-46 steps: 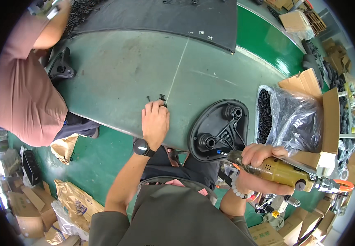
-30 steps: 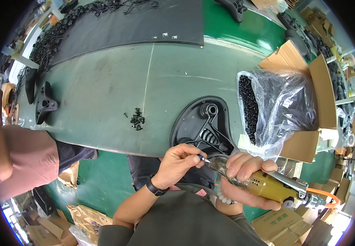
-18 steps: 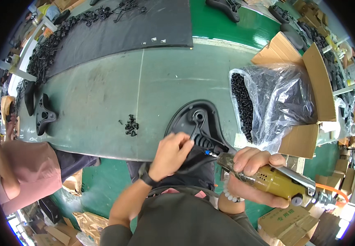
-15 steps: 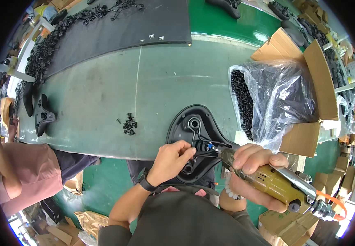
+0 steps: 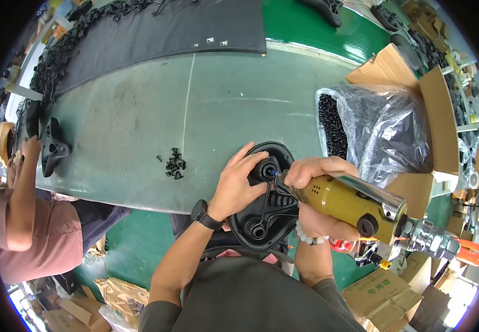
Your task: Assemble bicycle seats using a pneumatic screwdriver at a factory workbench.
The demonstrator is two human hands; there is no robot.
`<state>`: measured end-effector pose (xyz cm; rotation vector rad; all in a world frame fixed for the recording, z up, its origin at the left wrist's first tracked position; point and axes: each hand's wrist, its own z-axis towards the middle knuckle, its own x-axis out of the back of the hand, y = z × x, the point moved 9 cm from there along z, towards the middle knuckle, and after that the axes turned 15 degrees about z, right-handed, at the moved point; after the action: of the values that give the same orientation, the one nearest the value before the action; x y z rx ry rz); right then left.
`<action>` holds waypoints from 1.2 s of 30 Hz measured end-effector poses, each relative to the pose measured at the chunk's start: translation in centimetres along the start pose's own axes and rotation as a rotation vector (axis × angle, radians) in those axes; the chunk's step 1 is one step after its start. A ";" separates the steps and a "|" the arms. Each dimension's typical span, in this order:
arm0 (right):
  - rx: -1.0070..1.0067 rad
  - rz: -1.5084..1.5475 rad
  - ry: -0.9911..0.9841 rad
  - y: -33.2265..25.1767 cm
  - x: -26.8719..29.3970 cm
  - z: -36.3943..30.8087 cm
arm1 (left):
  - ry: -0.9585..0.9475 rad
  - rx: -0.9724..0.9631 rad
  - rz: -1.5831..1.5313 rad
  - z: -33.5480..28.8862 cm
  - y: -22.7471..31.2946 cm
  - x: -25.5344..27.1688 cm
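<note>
A black bicycle saddle (image 5: 240,226) lies underside up at the near table edge, its dark wire rails and round coils exposed. My left hand (image 5: 238,185) steadies it, with fingers and thumb curved around the far coil (image 5: 267,169). In my right hand (image 5: 316,169) is a yellow-brown pneumatic screwdriver (image 5: 339,202) with a silver lever, the fingers wrapped around its body. Its blue-coloured tip (image 5: 272,172) points into that far coil, close to my left fingertips. Whether a screw sits under the tip is too small to tell. A small pile of black screws (image 5: 175,164) lies to the left.
An open cardboard box (image 5: 438,119) at the right holds a clear plastic bag (image 5: 383,130) of black screws. Another saddle (image 5: 54,146) lies at the left, near a co-worker in a pink top (image 5: 51,235). Black wire frames (image 5: 51,69) line a dark mat (image 5: 162,39). An orange hose (image 5: 472,253) trails from the tool.
The screwdriver tip has moved from the saddle's middle to the far coil. My left hand has shifted farther away and spread around that coil. The co-worker's arm has reached toward the left saddle.
</note>
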<state>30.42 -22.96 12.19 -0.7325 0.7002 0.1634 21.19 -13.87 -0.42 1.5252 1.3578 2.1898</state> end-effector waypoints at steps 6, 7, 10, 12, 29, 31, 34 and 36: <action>-0.047 -0.231 0.018 2.4 0.6 0.1 | 0.003 0.009 -0.045 -0.1 -0.3 0.2; -0.055 -0.229 0.013 2.5 0.4 0.0 | 0.006 0.004 -0.047 -0.2 -0.3 0.2; -0.336 -0.512 0.263 4.6 2.7 -1.2 | 0.012 -0.026 -0.058 -0.2 -0.5 -0.1; -0.305 -0.471 0.235 5.1 3.1 -1.2 | 0.014 -0.011 -0.067 -0.2 -0.5 0.3; -0.203 -0.340 0.198 5.6 3.5 -0.4 | 0.074 -0.042 -0.038 -0.2 -0.3 1.0; -0.197 -0.328 0.163 5.6 3.4 -0.2 | 0.065 -0.010 -0.053 -0.4 -0.5 0.8; -0.213 -0.290 0.149 6.2 3.7 0.0 | 0.053 0.004 -0.035 -0.1 -0.5 0.7; -0.245 -0.262 0.136 6.5 3.9 -0.4 | 0.061 -0.013 -0.028 -0.2 -0.5 0.6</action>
<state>30.78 -18.82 5.81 -1.0701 0.7128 -0.0420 20.59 -13.35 -0.39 1.4379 1.3715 2.2408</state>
